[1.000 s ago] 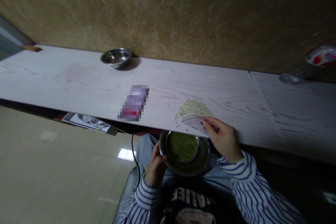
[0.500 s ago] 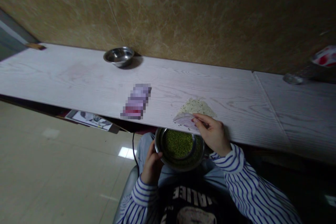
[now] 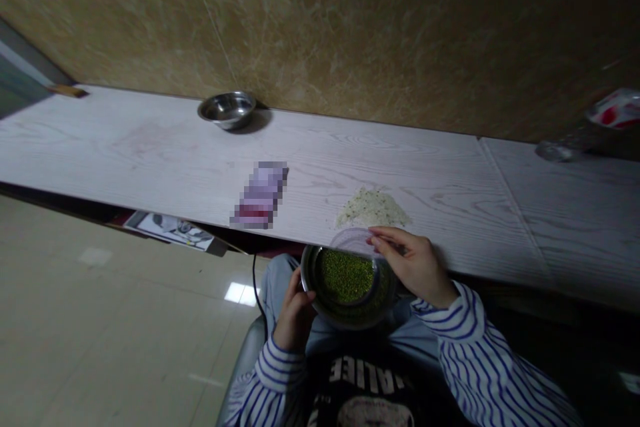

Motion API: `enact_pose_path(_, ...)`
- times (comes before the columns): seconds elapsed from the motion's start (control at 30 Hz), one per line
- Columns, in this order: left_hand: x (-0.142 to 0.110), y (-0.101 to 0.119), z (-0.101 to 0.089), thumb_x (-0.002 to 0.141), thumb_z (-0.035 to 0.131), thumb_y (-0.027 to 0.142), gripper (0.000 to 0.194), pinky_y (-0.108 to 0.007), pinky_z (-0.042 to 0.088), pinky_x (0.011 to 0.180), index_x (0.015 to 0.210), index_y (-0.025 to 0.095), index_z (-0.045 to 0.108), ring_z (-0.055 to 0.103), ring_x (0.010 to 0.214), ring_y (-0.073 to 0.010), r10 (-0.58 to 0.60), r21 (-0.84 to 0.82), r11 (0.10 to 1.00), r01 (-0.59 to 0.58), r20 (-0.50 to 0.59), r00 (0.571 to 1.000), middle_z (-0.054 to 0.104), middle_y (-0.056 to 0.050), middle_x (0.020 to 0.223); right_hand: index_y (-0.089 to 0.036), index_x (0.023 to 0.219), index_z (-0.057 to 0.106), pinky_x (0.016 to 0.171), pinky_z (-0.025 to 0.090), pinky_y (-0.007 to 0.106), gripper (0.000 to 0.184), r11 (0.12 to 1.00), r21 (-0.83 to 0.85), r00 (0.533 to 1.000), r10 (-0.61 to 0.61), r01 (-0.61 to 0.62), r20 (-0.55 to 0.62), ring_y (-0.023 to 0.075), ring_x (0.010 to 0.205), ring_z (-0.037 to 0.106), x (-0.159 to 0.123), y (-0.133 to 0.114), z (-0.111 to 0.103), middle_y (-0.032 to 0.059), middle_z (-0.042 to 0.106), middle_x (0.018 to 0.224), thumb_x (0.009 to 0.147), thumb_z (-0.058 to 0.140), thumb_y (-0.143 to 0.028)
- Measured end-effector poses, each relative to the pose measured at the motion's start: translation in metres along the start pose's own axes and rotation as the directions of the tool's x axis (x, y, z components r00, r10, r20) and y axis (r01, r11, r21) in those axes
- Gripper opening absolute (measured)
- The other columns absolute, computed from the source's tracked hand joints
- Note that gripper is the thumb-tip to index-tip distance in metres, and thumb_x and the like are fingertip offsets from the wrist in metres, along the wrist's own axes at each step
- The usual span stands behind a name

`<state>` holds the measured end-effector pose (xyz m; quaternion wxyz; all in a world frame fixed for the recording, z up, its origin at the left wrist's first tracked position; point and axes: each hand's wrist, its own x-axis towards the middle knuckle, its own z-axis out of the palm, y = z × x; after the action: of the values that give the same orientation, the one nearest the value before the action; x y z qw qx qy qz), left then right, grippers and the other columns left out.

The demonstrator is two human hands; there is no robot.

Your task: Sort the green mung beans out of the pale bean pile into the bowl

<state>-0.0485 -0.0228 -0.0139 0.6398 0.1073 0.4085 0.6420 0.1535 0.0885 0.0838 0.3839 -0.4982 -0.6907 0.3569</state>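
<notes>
My left hand (image 3: 294, 313) grips the left rim of a steel bowl (image 3: 309, 267), thumb over the edge. The bowl rests at my lap, just below the counter's front edge, with green mung beans (image 3: 347, 277) inside. Between the thumb and fingers of my right hand (image 3: 413, 260) is a thin, clear round plastic lid (image 3: 350, 239). It lies at the counter edge above the bowl, in front of a pile of white rice-like grains (image 3: 373, 207) dotted with green beans.
On the pale wood counter (image 3: 165, 160) lies a blurred-out phone-like object (image 3: 261, 195). A small steel bowl (image 3: 227, 110) stands against the wall. To the right lies a clear bottle (image 3: 590, 123) with a red-and-white label. A drawer-like box (image 3: 173, 230) shows under the counter.
My right hand swept the plastic lid left along the pile's front, then drew it back to the counter edge over the bowl. My left hand keeps its hold on the bowl.
</notes>
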Motion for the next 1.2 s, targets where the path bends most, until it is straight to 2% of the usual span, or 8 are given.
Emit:
enact_pose_path(0.27, -0.011, -0.006, 0.003, 0.064, 0.072, 0.019, 0.061, -0.043, 0.053, 0.089, 0.125, 0.024, 0.07, 0.068, 0.105, -0.0323, -0.009, 0.018, 1.0, 0.01, -0.086, 0.996, 0.077, -0.004, 0.11, -0.017, 0.101, 0.079, 0.07, 0.066, 0.038, 0.042, 0.994, 0.067, 0.965, 0.105, -0.091, -0.239, 0.025, 0.075, 0.078, -0.011, 0.012, -0.026, 0.0124, 0.082, 0.088, 0.082, 0.073, -0.053)
enact_pose_path(0.4, -0.024, -0.013, 0.007, 0.063, 0.072, 0.019, 0.059, -0.038, 0.054, 0.079, 0.121, 0.023, 0.071, 0.067, 0.104, -0.0312, -0.006, 0.044, 0.999, 0.013, -0.154, 0.988, 0.077, -0.005, 0.11, -0.017, 0.102, 0.079, 0.071, 0.065, 0.04, 0.046, 0.991, 0.09, 0.953, 0.122, -0.101, -0.278, 0.0251, 0.073, 0.078, -0.014, 0.017, -0.03, 0.0124, 0.082, 0.089, 0.081, 0.073, -0.058)
enact_pose_path(0.53, -0.029, -0.012, 0.006, 0.062, 0.073, 0.019, 0.065, -0.032, 0.051, 0.06, 0.127, 0.023, 0.066, 0.067, 0.083, -0.0259, -0.036, 0.09, 0.994, 0.055, -0.198, 0.979, 0.077, -0.004, 0.098, -0.018, 0.101, 0.079, 0.068, 0.064, 0.039, 0.047, 0.989, 0.109, 0.948, 0.128, -0.1, -0.293, 0.0244, 0.071, 0.077, -0.016, 0.019, -0.032, 0.0122, 0.081, 0.089, 0.08, 0.074, -0.059)
enact_pose_path(0.63, -0.03, -0.006, 0.008, 0.065, 0.073, 0.023, 0.062, -0.031, 0.049, 0.055, 0.126, 0.025, 0.064, 0.063, 0.071, -0.0222, -0.028, 0.103, 0.993, 0.051, -0.22, 0.975, 0.074, -0.001, 0.087, -0.018, 0.1, 0.078, 0.069, 0.064, 0.038, 0.047, 0.988, 0.121, 0.942, 0.128, -0.095, -0.309, 0.0237, 0.071, 0.077, -0.016, 0.021, -0.035, 0.0122, 0.081, 0.09, 0.079, 0.074, -0.059)
enact_pose_path(0.8, -0.029, -0.002, 0.011, 0.066, 0.072, 0.021, 0.067, -0.029, 0.047, 0.054, 0.131, 0.026, 0.059, 0.06, 0.067, -0.0196, -0.063, 0.113, 0.99, 0.089, -0.218, 0.974, 0.073, 0.0, 0.089, -0.018, 0.1, 0.077, 0.07, 0.064, 0.039, 0.048, 0.983, 0.164, 0.929, 0.14, -0.088, -0.343, 0.0234, 0.071, 0.076, -0.017, 0.025, -0.039, 0.0116, 0.081, 0.087, 0.076, 0.077, -0.059)
enact_pose_path(0.97, -0.027, -0.009, 0.003, 0.07, 0.067, 0.025, 0.062, -0.033, 0.048, 0.057, 0.132, 0.03, 0.062, 0.063, 0.075, -0.0262, -0.076, 0.151, 0.984, 0.099, -0.155, 0.985, 0.071, -0.003, 0.092, -0.017, 0.103, 0.074, 0.069, 0.063, 0.04, 0.05, 0.966, 0.24, 0.919, 0.176, -0.093, -0.352, 0.023, 0.068, 0.075, -0.019, 0.028, -0.042, 0.0119, 0.081, 0.087, 0.074, 0.078, -0.058)
enact_pose_path(1.03, -0.025, -0.009, -0.001, 0.07, 0.066, 0.027, 0.064, -0.036, 0.049, 0.063, 0.134, 0.034, 0.061, 0.064, 0.086, -0.0295, -0.045, 0.141, 0.988, 0.069, -0.166, 0.985, 0.071, -0.006, 0.106, -0.017, 0.107, 0.073, 0.07, 0.063, 0.04, 0.051, 0.96, 0.267, 0.917, 0.176, -0.08, -0.359, 0.0226, 0.068, 0.074, -0.019, 0.029, -0.042, 0.0115, 0.081, 0.086, 0.075, 0.078, -0.057)
enact_pose_path(1.2, -0.024, -0.002, -0.006, 0.073, 0.069, 0.03, 0.059, -0.039, 0.051, 0.067, 0.131, 0.037, 0.061, 0.062, 0.092, -0.0305, 0.023, 0.202, 0.979, 0.027, -0.242, 0.97, 0.07, -0.005, 0.105, -0.016, 0.117, 0.067, 0.079, 0.061, 0.043, 0.059, 0.941, 0.322, 0.907, 0.222, -0.103, -0.358, 0.0226, 0.072, 0.074, -0.014, 0.033, -0.042, 0.0121, 0.08, 0.091, 0.075, 0.077, -0.056)
